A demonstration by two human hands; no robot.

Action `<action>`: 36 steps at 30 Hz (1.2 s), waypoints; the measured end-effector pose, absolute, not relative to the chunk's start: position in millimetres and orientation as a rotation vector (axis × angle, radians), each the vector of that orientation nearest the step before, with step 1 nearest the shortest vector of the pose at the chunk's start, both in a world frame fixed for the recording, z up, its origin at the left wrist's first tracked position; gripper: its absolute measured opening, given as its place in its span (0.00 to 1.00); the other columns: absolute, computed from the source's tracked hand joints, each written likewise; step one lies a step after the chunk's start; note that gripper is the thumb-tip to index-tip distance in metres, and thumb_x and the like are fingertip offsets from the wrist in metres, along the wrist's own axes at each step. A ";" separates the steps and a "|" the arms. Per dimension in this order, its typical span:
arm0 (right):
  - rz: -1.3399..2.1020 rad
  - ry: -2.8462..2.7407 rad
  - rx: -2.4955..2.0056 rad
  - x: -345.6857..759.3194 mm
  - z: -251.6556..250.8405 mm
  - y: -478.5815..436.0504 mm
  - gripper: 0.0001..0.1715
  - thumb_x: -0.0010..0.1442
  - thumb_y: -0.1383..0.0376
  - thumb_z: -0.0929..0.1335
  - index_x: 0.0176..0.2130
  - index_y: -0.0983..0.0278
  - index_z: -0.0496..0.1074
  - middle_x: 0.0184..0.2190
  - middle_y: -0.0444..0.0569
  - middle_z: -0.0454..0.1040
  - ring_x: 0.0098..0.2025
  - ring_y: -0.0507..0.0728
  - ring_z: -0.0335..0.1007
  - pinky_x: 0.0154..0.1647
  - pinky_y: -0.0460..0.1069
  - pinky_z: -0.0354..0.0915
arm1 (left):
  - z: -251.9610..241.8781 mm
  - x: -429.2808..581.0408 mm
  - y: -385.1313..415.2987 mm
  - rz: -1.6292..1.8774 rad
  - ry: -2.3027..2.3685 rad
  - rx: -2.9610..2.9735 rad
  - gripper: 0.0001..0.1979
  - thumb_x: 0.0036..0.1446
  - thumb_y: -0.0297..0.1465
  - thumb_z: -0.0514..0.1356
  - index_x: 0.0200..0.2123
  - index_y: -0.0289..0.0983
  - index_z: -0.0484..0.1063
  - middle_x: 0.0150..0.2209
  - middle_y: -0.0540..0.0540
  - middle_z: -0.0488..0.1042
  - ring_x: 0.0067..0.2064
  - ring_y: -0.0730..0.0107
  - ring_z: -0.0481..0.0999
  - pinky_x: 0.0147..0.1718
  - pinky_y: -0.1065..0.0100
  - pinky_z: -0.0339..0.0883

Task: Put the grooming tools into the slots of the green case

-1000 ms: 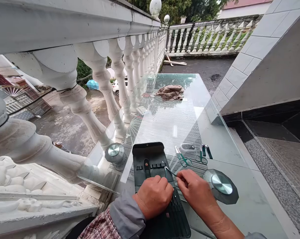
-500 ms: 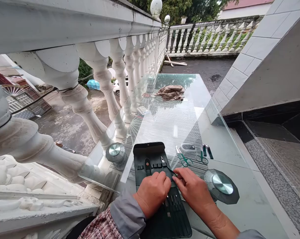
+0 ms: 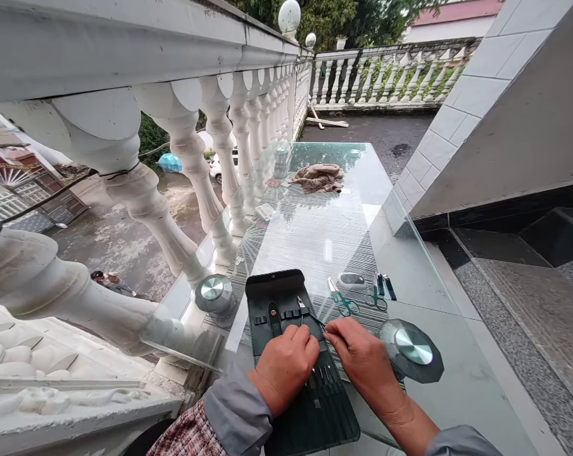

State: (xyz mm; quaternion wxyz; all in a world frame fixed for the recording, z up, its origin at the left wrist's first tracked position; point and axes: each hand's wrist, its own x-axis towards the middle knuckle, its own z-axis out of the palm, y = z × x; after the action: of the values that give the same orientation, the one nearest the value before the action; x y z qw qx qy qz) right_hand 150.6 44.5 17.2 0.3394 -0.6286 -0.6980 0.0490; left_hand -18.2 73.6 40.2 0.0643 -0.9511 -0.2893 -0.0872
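Observation:
A dark green manicure case (image 3: 267, 297) lies unfolded on the glass table, a flap with a snap strap across its upper half. Small cuticle nippers (image 3: 301, 305) sit at its row of elastic loops, jaws pointing away from me. My right hand (image 3: 362, 358) pinches one nipper handle at the case's right edge. Curled over the middle of the case, my left hand (image 3: 289, 361) is closed at the other handle; its fingertips are partly hidden. Slim metal tools (image 3: 325, 375) stick out of the slots below my hands.
Green-handled scissors (image 3: 346, 301), a second small pair (image 3: 376, 299), nail clippers (image 3: 389, 287) and a grey-white oval device (image 3: 351, 280) lie beyond my right hand. A crumpled brown cloth (image 3: 317, 178) rests farther back. A white balustrade (image 3: 186, 139) runs along the left.
The view has shifted slightly, so everything sits a little farther left. Both hands keep their places at the nippers, with only slight finger movement.

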 end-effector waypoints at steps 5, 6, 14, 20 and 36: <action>0.125 -1.871 -1.617 147.9 19.8 44.3 0.12 0.62 0.63 0.60 0.30 0.62 0.68 0.26 0.46 0.71 0.30 0.53 0.67 0.33 0.47 0.60 | 36.5 -17.4 76.7 -0.335 -0.913 -2.845 0.06 0.61 0.23 0.50 0.33 0.35 0.65 0.36 0.44 0.70 0.34 0.67 0.70 0.32 0.69 0.69; 0.135 -1.871 -1.612 149.6 21.5 44.1 0.11 0.62 0.63 0.60 0.31 0.62 0.69 0.27 0.46 0.71 0.30 0.53 0.67 0.33 0.47 0.61 | 36.4 -17.2 76.9 -0.341 -0.908 -2.841 0.06 0.60 0.23 0.50 0.33 0.35 0.65 0.36 0.44 0.70 0.34 0.67 0.70 0.32 0.69 0.69; -0.025 -1.508 -1.900 223.0 36.0 57.1 0.15 0.59 0.59 0.60 0.38 0.62 0.71 0.36 0.51 0.74 0.38 0.58 0.69 0.37 0.51 0.63 | 39.9 -17.2 76.4 -0.326 -0.885 -2.855 0.07 0.60 0.22 0.49 0.34 0.34 0.65 0.39 0.41 0.70 0.36 0.67 0.70 0.35 0.68 0.70; 0.053 -1.298 -2.184 267.1 22.8 75.7 0.18 0.53 0.59 0.60 0.38 0.62 0.72 0.37 0.52 0.73 0.37 0.59 0.68 0.35 0.52 0.62 | 41.4 -17.8 76.5 -0.281 -0.874 -2.878 0.05 0.60 0.22 0.51 0.36 0.33 0.66 0.41 0.40 0.70 0.36 0.66 0.70 0.34 0.67 0.71; -0.046 -1.424 -2.385 270.1 13.6 85.0 0.19 0.57 0.62 0.59 0.46 0.63 0.70 0.40 0.52 0.72 0.41 0.61 0.67 0.35 0.52 0.61 | 32.7 -18.3 76.1 -0.298 -0.784 -2.818 0.10 0.61 0.21 0.47 0.40 0.30 0.66 0.44 0.36 0.71 0.38 0.66 0.72 0.36 0.67 0.70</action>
State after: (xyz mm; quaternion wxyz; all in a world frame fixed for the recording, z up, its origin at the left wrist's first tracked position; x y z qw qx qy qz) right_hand 270.1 85.0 13.6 0.1809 -0.8443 -0.5041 -0.0162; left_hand -18.3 76.1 32.7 0.1007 -0.9536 -0.2652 -0.1008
